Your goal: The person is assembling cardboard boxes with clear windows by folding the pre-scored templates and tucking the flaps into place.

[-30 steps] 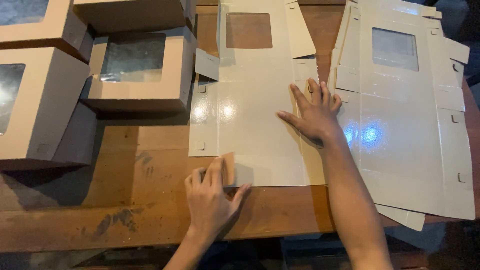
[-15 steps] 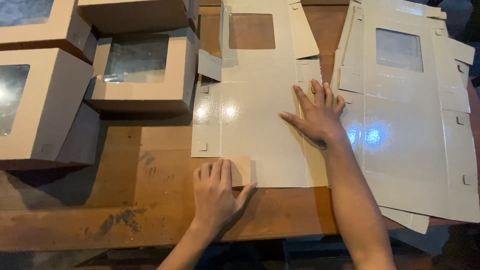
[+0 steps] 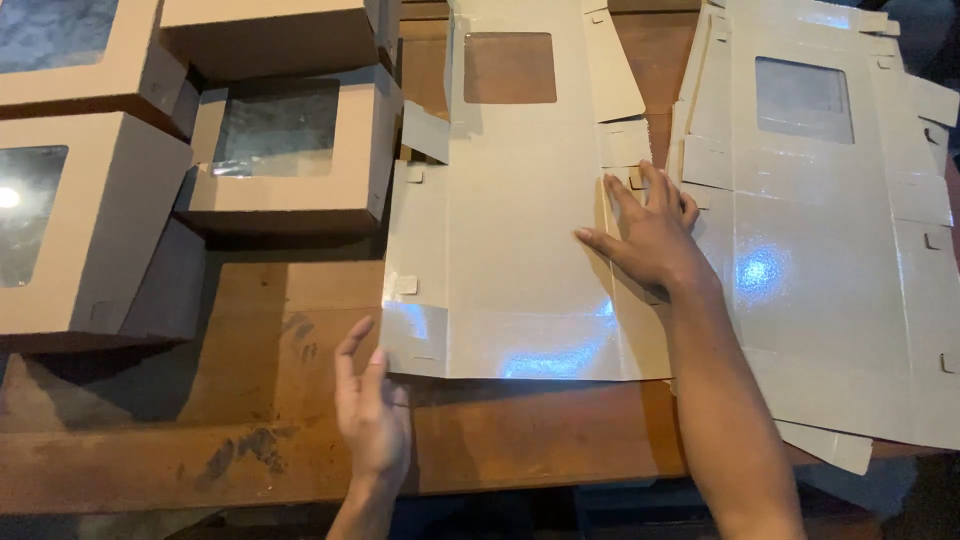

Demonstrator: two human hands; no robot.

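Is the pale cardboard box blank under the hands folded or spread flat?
Spread flat: the pale cardboard box blank lies open on the wooden table, panels unfolded.

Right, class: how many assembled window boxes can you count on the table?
4: top-left corner, top centre-left, middle by the flat sheet, and left edge. More may sit out of frame.

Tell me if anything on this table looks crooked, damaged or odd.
Nothing looks damaged. The flat box blank lies slightly askew, its near edge over the table edge area, with the right hand pressing its side flap and the left hand at its near corner. The folded window boxes sit jumbled at left.
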